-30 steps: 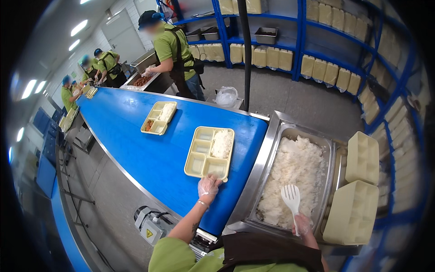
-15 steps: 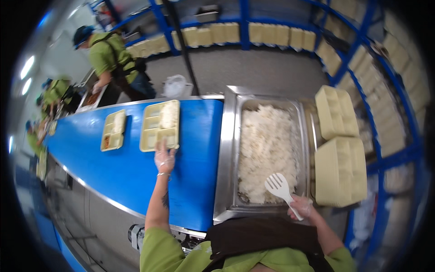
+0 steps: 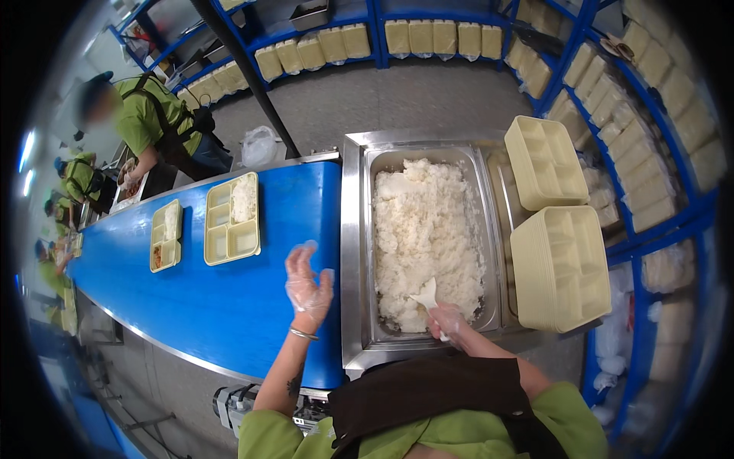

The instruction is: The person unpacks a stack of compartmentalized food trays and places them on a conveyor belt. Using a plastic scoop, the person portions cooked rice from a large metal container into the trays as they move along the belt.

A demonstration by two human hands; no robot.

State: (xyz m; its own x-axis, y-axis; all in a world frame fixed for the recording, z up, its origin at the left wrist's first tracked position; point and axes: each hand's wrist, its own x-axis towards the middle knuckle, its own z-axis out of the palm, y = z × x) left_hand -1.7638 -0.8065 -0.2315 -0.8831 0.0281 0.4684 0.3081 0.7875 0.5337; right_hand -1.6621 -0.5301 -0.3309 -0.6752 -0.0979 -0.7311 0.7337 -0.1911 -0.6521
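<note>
My right hand (image 3: 449, 320), in a clear glove, grips a white slotted rice paddle (image 3: 425, 294) whose head touches the rice. White rice (image 3: 424, 237) fills a deep steel pan (image 3: 489, 252), heaped toward its far side. Above the blue conveyor belt (image 3: 252, 321) is my left hand (image 3: 307, 287), also gloved, with fingers apart and nothing in them. Beyond it on the belt lies a cream compartment tray (image 3: 221, 246) with rice in its far right section. Farther left sits another tray (image 3: 167, 256) holding rice and some reddish food.
Two stacks of cream trays, a farther stack (image 3: 547, 164) and a nearer stack (image 3: 562, 268), stand right of the pan. A person (image 3: 153, 126) in green works across the belt, others beyond. Blue shelves (image 3: 375, 34) hold more trays. A dark pole (image 3: 245, 76) rises behind the belt.
My left hand has let go of the tray and moved right, toward the pan. My right hand has brought the paddle left and down into the rice. The view has shifted slightly.
</note>
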